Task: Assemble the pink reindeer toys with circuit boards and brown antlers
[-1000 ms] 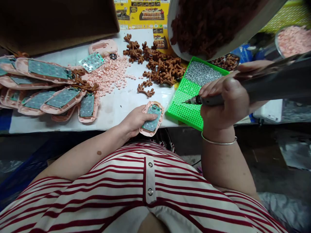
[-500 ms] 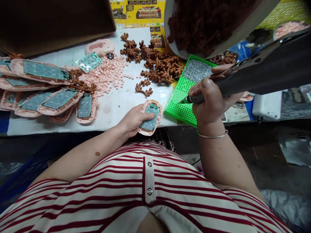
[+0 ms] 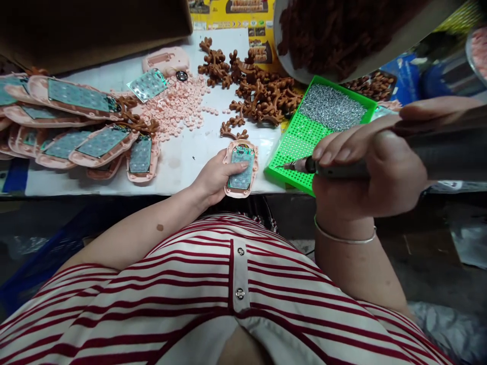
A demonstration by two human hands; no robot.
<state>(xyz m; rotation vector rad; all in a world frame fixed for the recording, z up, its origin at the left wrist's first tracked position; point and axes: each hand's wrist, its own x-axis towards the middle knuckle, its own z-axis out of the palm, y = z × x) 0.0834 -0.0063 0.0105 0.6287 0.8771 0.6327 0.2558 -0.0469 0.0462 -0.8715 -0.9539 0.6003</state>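
Note:
My left hand [image 3: 216, 176] grips a pink plastic housing half [image 3: 239, 193], its thumb lying across the green circuit board [image 3: 243, 178] inside. My right hand [image 3: 365, 167] is closed around an electric screwdriver [image 3: 342, 170], held nearly level with its bit pointing left. The bit's tip is over the near left part of a green perforated tray [image 3: 292, 147]; whether it touches the tray I cannot tell. Many small silver screws [image 3: 331, 107] fill the tray's far section.
Pink housings with boards [image 3: 102, 144] are stacked at the left. Small pink rings [image 3: 177, 109], brown antler-shaped parts [image 3: 262, 94] and a loose circuit board [image 3: 147, 85] lie on the table. A cardboard box [image 3: 91, 33] and a large tub of brown parts [image 3: 338, 40] stand behind.
My right hand and the screwdriver have come closer to the camera and tilted toward level. My left hand still holds the housing. The whole view has shifted slightly.

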